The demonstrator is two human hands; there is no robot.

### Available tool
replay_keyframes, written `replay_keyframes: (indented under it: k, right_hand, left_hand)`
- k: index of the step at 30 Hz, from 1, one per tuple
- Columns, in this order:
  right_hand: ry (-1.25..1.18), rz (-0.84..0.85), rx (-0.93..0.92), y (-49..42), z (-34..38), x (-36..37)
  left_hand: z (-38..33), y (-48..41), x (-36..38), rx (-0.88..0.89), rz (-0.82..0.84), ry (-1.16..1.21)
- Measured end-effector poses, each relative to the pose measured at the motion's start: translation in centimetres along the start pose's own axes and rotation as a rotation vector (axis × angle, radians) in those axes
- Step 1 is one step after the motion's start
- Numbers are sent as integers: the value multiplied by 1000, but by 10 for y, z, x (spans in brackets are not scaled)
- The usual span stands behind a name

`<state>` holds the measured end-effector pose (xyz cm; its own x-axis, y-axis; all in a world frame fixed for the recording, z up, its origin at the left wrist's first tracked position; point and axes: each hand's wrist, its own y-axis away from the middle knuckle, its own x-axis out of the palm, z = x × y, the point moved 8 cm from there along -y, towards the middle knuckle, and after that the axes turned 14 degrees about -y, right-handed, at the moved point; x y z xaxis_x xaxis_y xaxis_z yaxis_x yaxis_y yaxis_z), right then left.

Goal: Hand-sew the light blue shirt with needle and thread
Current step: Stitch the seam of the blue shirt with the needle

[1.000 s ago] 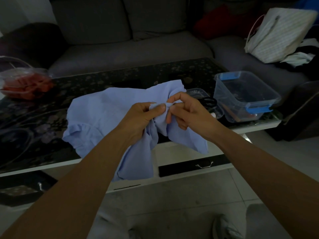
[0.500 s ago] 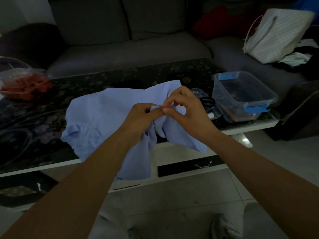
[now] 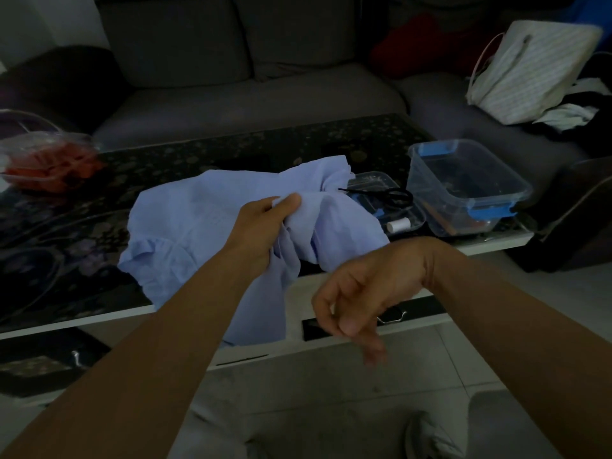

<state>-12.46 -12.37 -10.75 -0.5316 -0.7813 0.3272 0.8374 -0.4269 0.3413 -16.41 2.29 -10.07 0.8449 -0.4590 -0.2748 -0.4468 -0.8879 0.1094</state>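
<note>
Likely mid-stitch: left hand grips the shirt, right hand curls nearer, whether pinching a needle I cannot tell; next, pierce the cloth again.

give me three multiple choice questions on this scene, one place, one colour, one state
1. Where do the scissors lie? A on the sofa; B on the small clear box; C on the floor.
2. What colour are the clips on the clear tub? A red; B blue; C green.
3. Which hand grips the shirt? A left only; B right only; C both.
Answers: B, they cross the box; B, both clips show blue; A, the left hand bunches it, the right hand hangs apart.
</note>
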Motion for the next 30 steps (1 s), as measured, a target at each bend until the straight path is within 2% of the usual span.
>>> replay_keyframes:
  k: [1, 3, 6, 8, 10, 13, 17, 19, 21, 24, 27, 30]
  right_hand:
    - [11, 41, 38, 0, -4, 3]
    - [-33, -85, 10, 0, -1, -8]
    - [-105, -601, -287, 14, 21, -53]
    - [38, -975, -490, 35, 35, -74]
    - [223, -1223, -651, 50, 47, -79]
    - [372, -1408, -783, 59, 51, -79]
    - [471, -1553, -788, 60, 48, -85]
    - [485, -1568, -790, 62, 49, -86]
    - [498, -1494, -792, 59, 52, -85]
    - [549, -1215, -705, 42, 53, -77]
    - [549, -945, -493, 22, 43, -67]
    - [553, -884, -406, 19, 36, -66]
  left_hand:
    - [-1, 0, 2, 3, 16, 21]
    - [-4, 1, 4, 8, 35, 50]
    - [-7, 2, 5, 30, 37, 58]
    - [-8, 2, 6, 29, 39, 68]
    - [-8, 1, 7, 27, 47, 73]
    - [-8, 1, 11, 28, 71, 96]
    - [-10, 3, 17, 47, 109, 112]
    - [-10, 3, 16, 52, 101, 100]
    - [-10, 2, 14, 53, 82, 107]
    - [-10, 0, 10, 65, 50, 111]
    - [-10, -1, 8, 76, 41, 77]
    - [-9, 0, 9, 73, 50, 69]
